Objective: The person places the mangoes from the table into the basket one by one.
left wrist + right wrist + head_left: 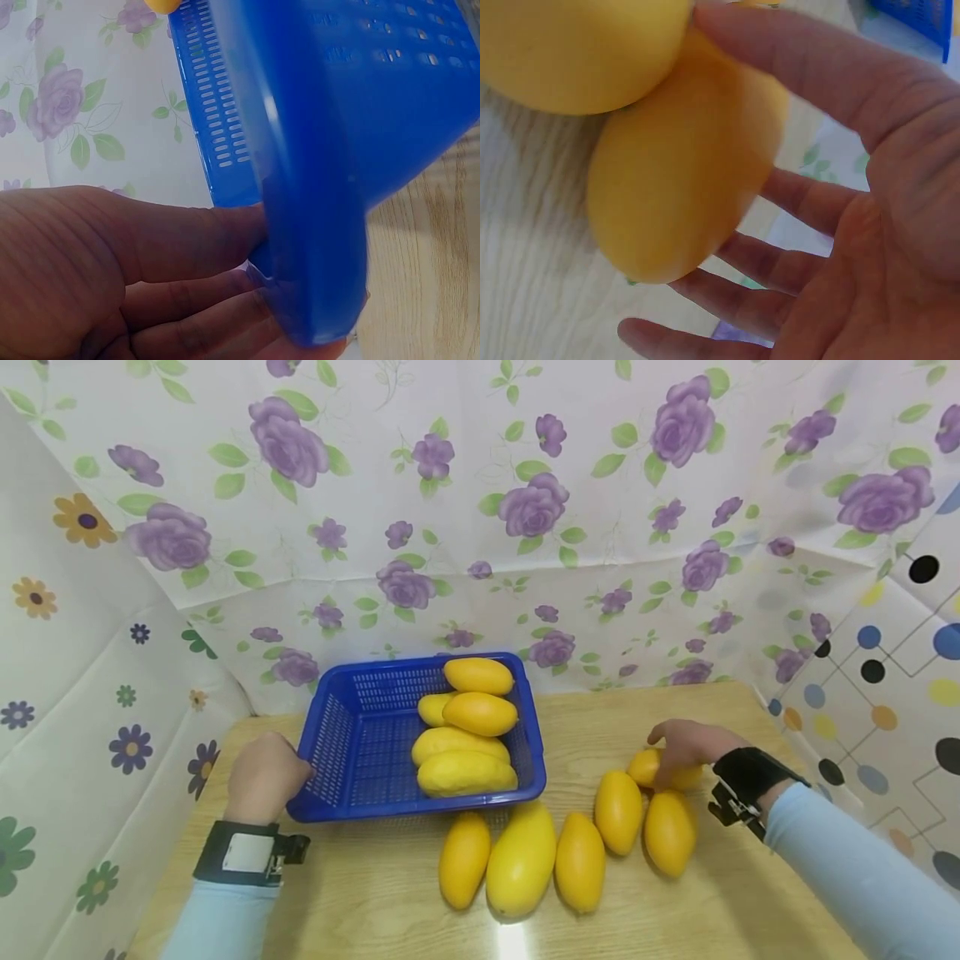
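Observation:
My left hand [262,777] grips the left rim of a blue plastic basket [311,802]; in the left wrist view the thumb lies inside the rim and the fingers beneath it. Inside the basket, several yellow mangoes [467,773] lie on the right side. Over at the right, my right hand [693,745] reaches around an orange-yellow mango [682,165] on the table. Its thumb lies over one side and its loosely extended fingers are along the other, with a gap at the palm. Another mango [577,52] touches that one.
In front of the basket lie a large yellow mango [521,864] and smaller ones [464,860] beside it. Further mangoes [618,812] sit near my right hand. Flowered sheeting [480,527] hangs behind the wooden table [390,893], and patterned sheets stand at both sides.

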A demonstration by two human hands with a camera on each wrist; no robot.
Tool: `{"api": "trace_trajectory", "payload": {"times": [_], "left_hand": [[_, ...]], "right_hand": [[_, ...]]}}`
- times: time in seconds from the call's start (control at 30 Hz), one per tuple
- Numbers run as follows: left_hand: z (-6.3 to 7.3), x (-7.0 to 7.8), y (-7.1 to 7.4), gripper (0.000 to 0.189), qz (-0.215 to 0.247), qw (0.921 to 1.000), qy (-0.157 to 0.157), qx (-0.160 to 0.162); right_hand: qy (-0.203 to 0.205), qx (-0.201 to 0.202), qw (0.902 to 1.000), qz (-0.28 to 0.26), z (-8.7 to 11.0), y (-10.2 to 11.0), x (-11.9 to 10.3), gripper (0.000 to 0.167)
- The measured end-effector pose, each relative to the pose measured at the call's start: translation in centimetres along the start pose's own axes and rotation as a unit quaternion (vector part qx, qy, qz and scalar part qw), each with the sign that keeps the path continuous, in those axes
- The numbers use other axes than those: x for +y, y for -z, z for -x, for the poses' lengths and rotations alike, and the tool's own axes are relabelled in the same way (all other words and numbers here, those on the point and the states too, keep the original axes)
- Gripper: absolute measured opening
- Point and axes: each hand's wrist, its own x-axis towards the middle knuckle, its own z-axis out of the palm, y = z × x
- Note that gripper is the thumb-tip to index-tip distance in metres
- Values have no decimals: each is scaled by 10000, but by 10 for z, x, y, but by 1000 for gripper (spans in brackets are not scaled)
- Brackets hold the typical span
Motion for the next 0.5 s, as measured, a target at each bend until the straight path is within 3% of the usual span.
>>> {"api": "trace_trajectory", "payload": {"times": [0.2,0.5], "left_hand": [[-1,-1,1,19,-11,10000,-45,19],[0,0,2,19,-20,10000,-56,9]], "right_hand": [[-234,25,9992,-311,-10,-8,12,86],[-118,268,9986,-447,-17,-12,17,82]]}}
